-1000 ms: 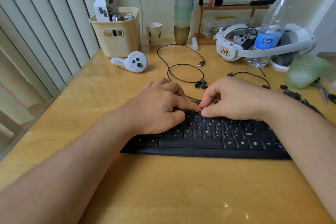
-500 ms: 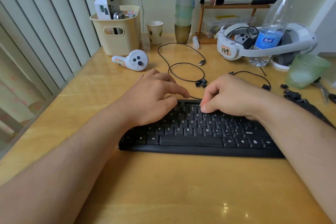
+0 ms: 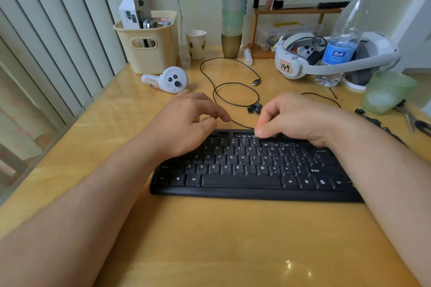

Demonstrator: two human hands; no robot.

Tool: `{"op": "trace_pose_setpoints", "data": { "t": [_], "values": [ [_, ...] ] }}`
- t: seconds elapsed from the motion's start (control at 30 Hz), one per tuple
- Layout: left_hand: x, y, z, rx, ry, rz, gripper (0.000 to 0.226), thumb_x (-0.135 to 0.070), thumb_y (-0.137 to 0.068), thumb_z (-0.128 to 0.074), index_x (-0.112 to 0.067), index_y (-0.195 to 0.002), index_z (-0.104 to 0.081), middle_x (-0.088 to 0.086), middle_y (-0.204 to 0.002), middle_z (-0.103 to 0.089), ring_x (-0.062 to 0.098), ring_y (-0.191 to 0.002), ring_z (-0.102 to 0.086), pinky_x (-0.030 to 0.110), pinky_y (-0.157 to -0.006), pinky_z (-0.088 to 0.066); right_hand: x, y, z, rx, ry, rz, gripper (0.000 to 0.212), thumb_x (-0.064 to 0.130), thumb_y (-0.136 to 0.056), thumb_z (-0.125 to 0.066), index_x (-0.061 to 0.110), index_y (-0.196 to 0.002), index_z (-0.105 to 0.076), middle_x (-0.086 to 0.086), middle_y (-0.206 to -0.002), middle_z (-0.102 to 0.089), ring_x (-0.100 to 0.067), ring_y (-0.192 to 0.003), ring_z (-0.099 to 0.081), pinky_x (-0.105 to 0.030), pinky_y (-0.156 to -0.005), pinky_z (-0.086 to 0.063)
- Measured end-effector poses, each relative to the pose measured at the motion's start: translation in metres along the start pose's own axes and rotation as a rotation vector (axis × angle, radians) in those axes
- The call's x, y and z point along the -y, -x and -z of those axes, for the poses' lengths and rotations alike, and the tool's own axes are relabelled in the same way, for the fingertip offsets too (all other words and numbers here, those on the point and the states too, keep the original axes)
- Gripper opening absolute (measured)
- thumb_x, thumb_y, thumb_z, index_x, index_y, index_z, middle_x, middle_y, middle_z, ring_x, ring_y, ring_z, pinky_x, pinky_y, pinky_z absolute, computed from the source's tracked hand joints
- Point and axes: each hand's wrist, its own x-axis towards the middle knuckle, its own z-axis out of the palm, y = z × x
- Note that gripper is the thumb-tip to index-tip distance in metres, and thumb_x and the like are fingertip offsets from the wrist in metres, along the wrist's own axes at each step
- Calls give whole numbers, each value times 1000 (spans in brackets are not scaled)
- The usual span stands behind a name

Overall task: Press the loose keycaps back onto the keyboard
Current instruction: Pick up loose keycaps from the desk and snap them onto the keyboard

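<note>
The black keyboard lies across the middle of the wooden desk. The curled fingers of my right hand pinch thumb against forefinger and press down on its top row; the keycap under the fingertips is mostly hidden. Over the keyboard's upper left corner hovers my left hand, fingers loosely curled and holding nothing. A few loose black keycaps sit on the desk just behind the keyboard. More keycaps lie at the right, beside my right forearm.
A black cable loops behind the keyboard. A white controller and beige basket stand back left. At back right are a headset, water bottle, green cup and scissors.
My left hand has drawn back left, away from my right fingertips, and lifted off the keys. My right hand's pinch has shifted up to the top row.
</note>
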Motion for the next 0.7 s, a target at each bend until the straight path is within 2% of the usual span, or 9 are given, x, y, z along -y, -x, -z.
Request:
{"op": "trace_pose_setpoints", "data": {
  "t": [0.17,0.3,0.4,0.47,0.53,0.6,0.7],
  "values": [
    [-1,-1,-4,29,-20,-44,35,-28,-86,-51,-43,-104,-77,-13,-107,-68,17,-109,-54,40,-101,-43,-4,0,-4,-29,90,48,20,25,-72,-93,19,-74,-74,11,-58,-65,-10,-62,-59,-30,-63,-47],
    [-4,-2,-6,51,84,-36,29,-22,-90,-59,-43,-100,-77,-17,-107,-69,5,-109,-58,36,-100,-47,-7,1,-2,-33,68,77,22,29,-74,-93,19,-72,-73,11,-59,-64,-8,-61,-57,-29,-61,-45],
    [-12,-8,2,172,70,-4,26,-22,-95,-66,-44,-104,-77,-18,-110,-67,1,-106,-59,28,-94,-48,-7,3,0,-28,102,89,22,31,-75,-92,20,-72,-73,11,-61,-64,-9,-63,-58,-29,-62,-45],
    [-19,-14,6,274,32,4,21,-30,-96,-67,-46,-106,-76,-22,-111,-66,1,-106,-58,27,-90,-48,-11,3,11,-113,35,98,21,31,-77,-90,20,-75,-72,9,-69,-67,-12,-69,-61,-32,-67,-49],
    [-27,-19,4,321,0,-25,17,-38,-96,-68,-47,-107,-76,-24,-111,-65,0,-106,-58,24,-88,-48,-22,-1,25,-275,-33,100,21,32,-81,-87,20,-79,-70,4,-73,-66,-15,-70,-60,-36,-68,-51],
    [-35,-25,-2,326,-30,-71,14,-42,-95,-69,-44,-107,-76,-26,-107,-64,-1,-104,-59,20,-85,-46,-38,-5,37,-409,-57,84,18,31,-85,-84,21,-83,-68,6,-69,-61,-14,-65,-55,-34,-64,-46],
    [-45,-37,-11,308,-38,-73,8,-42,-92,-74,-36,-96,-76,-22,-97,-68,-3,-98,-61,22,-85,-49,-58,-8,50,-471,-59,55,6,27,-90,-77,27,-89,-71,6,-76,-64,-14,-74,-61,-32,-68,-48]
  ]
}}
